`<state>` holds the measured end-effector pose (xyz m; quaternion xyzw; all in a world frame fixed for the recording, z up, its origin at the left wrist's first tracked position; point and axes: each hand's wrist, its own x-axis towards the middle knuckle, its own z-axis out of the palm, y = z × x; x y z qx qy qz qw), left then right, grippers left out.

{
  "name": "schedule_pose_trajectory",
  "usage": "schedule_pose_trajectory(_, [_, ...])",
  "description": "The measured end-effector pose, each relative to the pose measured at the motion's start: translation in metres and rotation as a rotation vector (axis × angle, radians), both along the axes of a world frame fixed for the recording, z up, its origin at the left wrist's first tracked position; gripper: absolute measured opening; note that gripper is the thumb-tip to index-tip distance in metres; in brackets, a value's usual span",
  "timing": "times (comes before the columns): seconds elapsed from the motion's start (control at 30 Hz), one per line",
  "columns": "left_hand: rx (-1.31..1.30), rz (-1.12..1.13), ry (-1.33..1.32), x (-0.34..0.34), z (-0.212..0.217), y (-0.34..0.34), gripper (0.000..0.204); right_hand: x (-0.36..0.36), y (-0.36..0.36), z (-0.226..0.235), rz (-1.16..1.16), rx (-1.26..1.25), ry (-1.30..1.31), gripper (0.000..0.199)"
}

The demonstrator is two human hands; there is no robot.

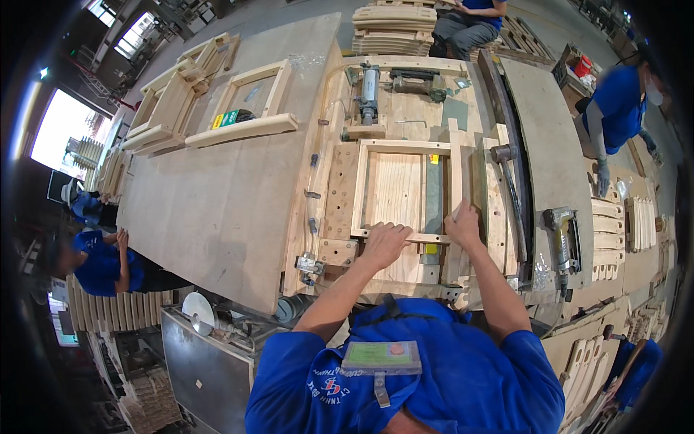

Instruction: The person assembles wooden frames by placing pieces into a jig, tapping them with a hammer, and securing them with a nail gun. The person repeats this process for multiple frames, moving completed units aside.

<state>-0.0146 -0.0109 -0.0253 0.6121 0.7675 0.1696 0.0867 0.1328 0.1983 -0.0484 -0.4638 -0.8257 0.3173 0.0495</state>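
Note:
A pale wooden frame lies in a wooden jig on the workbench in front of me. My left hand presses down on the frame's near rail, close to its left corner. My right hand rests on the frame's near right corner, fingers on the right upright. A yellow-and-grey strip runs along the jig inside the frame's right side. Neither hand holds a tool.
A nail gun lies on the bench to my right. A pneumatic cylinder and another tool sit at the jig's far end. Finished frames lie on the large board to the left. Other people in blue work around the benches.

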Motion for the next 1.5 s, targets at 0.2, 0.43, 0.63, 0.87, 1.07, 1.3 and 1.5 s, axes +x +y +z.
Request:
schedule_pose_trajectory(0.2, [0.1,0.1,-0.005,0.017,-0.004,-0.006,0.03,0.028,-0.024,0.045,0.138,0.211,-0.021,0.073])
schedule_pose_trajectory(0.43, [-0.037,0.076,-0.038,0.008,-0.002,-0.005,0.034,0.137,-0.073,0.13,0.041,0.242,0.317,0.039])
schedule_pose_trajectory(0.63, [0.002,0.051,-0.123,0.002,0.0,-0.003,0.029,0.218,-0.091,0.108,-0.271,0.511,0.239,0.029])
schedule_pose_trajectory(0.87, [-0.007,0.071,-0.157,0.002,-0.001,-0.002,0.031,0.196,-0.087,0.084,-0.28,0.651,0.458,0.018])
schedule_pose_trajectory(1.07, [-0.042,0.082,-0.171,0.003,0.001,-0.001,0.033,0.18,-0.083,0.081,-0.301,0.491,0.63,0.025])
schedule_pose_trajectory(1.3, [-0.117,0.077,-0.178,0.0,0.007,-0.001,0.034,0.157,-0.106,0.081,-0.27,0.45,0.642,0.025])
schedule_pose_trajectory(1.5, [-0.203,0.044,-0.164,-0.002,0.012,0.001,0.038,0.143,-0.135,0.088,-0.229,0.591,0.432,0.022])
